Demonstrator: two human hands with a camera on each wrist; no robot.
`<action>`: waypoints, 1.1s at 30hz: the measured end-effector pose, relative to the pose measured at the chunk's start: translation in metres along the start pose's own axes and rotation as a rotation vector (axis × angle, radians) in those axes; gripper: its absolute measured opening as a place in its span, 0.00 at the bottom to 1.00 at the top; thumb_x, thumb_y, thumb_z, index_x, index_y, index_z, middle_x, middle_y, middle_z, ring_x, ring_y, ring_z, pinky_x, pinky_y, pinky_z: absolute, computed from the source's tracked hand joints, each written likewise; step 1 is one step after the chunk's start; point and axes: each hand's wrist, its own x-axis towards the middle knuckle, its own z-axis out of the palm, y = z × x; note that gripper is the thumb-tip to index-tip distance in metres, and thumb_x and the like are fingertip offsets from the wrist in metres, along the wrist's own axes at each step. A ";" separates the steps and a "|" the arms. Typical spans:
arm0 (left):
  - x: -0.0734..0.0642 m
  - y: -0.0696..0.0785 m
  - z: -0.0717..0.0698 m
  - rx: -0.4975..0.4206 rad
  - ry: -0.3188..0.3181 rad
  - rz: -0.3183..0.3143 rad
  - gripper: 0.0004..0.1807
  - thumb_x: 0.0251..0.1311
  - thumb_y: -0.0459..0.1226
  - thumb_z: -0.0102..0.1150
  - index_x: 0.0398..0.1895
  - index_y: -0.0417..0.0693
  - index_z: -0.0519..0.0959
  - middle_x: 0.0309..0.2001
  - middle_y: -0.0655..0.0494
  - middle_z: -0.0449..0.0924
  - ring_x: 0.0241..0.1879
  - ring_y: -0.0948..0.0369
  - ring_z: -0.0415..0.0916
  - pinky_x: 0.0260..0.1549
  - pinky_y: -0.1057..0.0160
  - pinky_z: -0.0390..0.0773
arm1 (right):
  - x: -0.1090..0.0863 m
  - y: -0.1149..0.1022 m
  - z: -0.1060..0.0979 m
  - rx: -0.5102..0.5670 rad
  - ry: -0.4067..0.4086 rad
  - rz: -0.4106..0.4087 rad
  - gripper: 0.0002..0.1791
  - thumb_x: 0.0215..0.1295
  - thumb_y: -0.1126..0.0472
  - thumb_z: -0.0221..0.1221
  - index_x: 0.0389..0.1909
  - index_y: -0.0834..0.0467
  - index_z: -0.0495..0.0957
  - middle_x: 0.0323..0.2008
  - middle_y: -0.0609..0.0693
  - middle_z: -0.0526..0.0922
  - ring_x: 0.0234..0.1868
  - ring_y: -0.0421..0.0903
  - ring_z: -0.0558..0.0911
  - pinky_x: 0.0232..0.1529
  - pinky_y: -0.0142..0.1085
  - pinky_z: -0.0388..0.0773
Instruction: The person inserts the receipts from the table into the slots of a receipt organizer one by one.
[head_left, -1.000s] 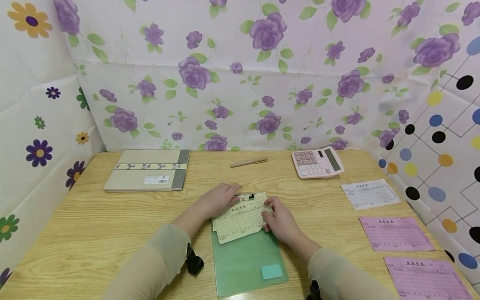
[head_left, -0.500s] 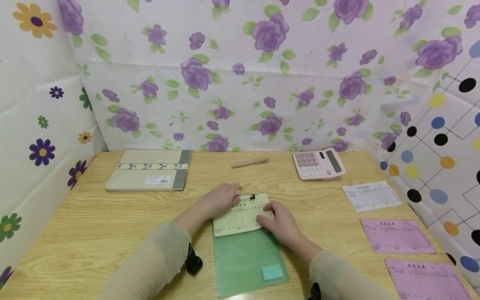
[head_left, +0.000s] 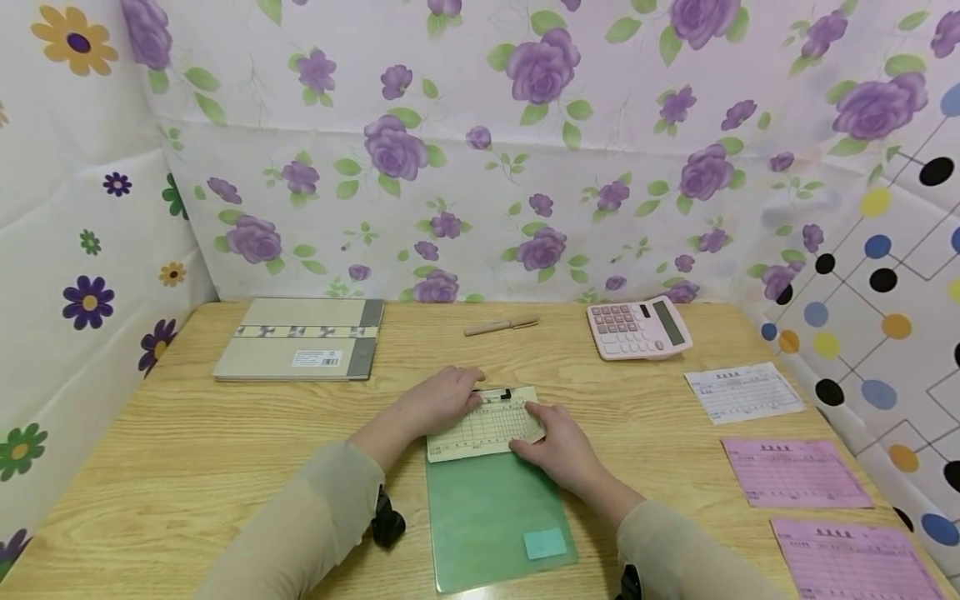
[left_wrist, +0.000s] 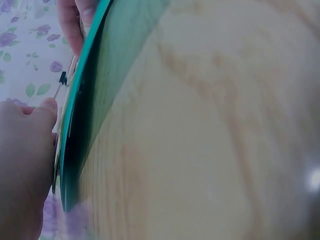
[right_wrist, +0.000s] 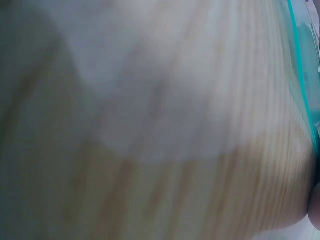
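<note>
A person's left hand point(head_left: 442, 398) pinches the clip point(head_left: 495, 395); the right hand point(head_left: 561, 448), thumb and forefinger parted, grips yellow slips point(head_left: 480, 435) atop a green clipboard point(head_left: 491, 521), best kept square.

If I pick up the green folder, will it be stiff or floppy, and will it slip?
The green folder will probably flex rather than flop: its edge bows smoothly in the left wrist view. It may feel slick, since its cover looks smooth and plastic. The yellow form on it might bend more easily, looking paper-thin.
</note>
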 end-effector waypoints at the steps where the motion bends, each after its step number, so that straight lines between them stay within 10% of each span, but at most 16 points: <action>1: 0.000 0.000 0.000 0.003 0.002 0.003 0.26 0.71 0.46 0.43 0.66 0.41 0.62 0.61 0.44 0.68 0.62 0.50 0.63 0.61 0.54 0.63 | 0.000 -0.001 0.000 -0.003 0.001 0.001 0.38 0.54 0.49 0.67 0.63 0.62 0.67 0.43 0.55 0.72 0.29 0.42 0.71 0.30 0.35 0.71; 20: -0.002 0.003 0.005 0.165 -0.012 0.078 0.29 0.69 0.46 0.46 0.68 0.40 0.59 0.56 0.45 0.71 0.58 0.51 0.67 0.59 0.56 0.65 | 0.003 -0.003 -0.005 -0.034 -0.096 0.013 0.35 0.57 0.50 0.65 0.63 0.61 0.68 0.42 0.57 0.72 0.22 0.43 0.73 0.26 0.36 0.73; 27: 0.001 -0.003 0.014 0.040 0.063 0.023 0.34 0.66 0.49 0.51 0.69 0.40 0.58 0.57 0.46 0.70 0.60 0.51 0.64 0.61 0.55 0.62 | 0.000 -0.005 -0.015 -0.208 -0.093 -0.127 0.30 0.59 0.53 0.63 0.59 0.66 0.71 0.53 0.63 0.76 0.55 0.58 0.75 0.56 0.50 0.69; 33: -0.007 -0.014 0.019 -0.130 0.208 0.053 0.34 0.64 0.48 0.55 0.65 0.35 0.62 0.41 0.54 0.74 0.53 0.52 0.69 0.53 0.53 0.68 | -0.008 -0.008 -0.017 -0.305 -0.100 -0.151 0.31 0.60 0.50 0.62 0.59 0.64 0.71 0.53 0.61 0.77 0.55 0.58 0.75 0.56 0.49 0.69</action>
